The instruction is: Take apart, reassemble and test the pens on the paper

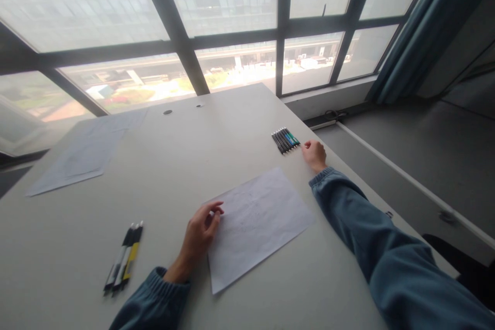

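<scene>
On the pale grey table [232,129], the left hand [201,231] rests loosely curled, fingertips on the white paper sheet [259,221], while the empty, half-curled right hand [314,155] lies beside the row of dark pens [285,140]

Three pens with white, black and yellow barrels [124,258] lie side by side on the pale grey table [185,165]. Large thin paper sheets [88,149] rest near the dark-framed window [232,36], beside a teal curtain [417,31].
</scene>
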The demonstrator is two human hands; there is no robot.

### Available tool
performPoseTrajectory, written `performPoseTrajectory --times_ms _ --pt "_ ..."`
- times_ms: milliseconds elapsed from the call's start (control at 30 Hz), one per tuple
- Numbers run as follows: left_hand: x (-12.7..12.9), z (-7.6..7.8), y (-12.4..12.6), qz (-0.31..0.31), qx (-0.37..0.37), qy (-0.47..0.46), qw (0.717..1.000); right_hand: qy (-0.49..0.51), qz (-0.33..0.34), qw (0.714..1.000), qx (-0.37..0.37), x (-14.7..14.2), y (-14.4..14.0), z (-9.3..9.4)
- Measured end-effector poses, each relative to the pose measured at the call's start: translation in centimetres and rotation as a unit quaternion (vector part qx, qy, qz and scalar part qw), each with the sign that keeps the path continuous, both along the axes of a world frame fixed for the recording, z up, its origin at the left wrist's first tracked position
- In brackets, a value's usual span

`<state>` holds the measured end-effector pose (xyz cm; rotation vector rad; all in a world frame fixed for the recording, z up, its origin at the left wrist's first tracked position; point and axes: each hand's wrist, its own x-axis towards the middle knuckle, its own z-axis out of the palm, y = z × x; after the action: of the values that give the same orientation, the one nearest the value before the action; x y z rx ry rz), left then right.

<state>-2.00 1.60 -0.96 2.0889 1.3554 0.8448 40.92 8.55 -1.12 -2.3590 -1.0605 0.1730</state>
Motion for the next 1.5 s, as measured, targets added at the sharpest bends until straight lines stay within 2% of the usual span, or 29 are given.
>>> performPoseTrajectory --times_ms 467,1200,1333,1500 --pt "-0.2 -0.6 0.0 -0.002 -0.009 0.003 1.000 -0.012 0.006 1.000 -0.016 0.0 0.8 -0.4" --pt "-0.1 -0.4 -0.1 -0.002 -0.014 -0.002 1.000 -0.031 0.016 0.999 -0.009 0.1 1.2 -0.9" --pt "0.0 -0.1 -0.1 -0.002 -0.013 0.002 1.000 -0.028 0.019 0.999 0.005 0.2 1.2 -1.2" --pt "0.0 -0.3 0.0 -0.005 -0.004 0.004 1.000 -0.016 0.022 0.998 0.065 0.5 1.1 -1.5"
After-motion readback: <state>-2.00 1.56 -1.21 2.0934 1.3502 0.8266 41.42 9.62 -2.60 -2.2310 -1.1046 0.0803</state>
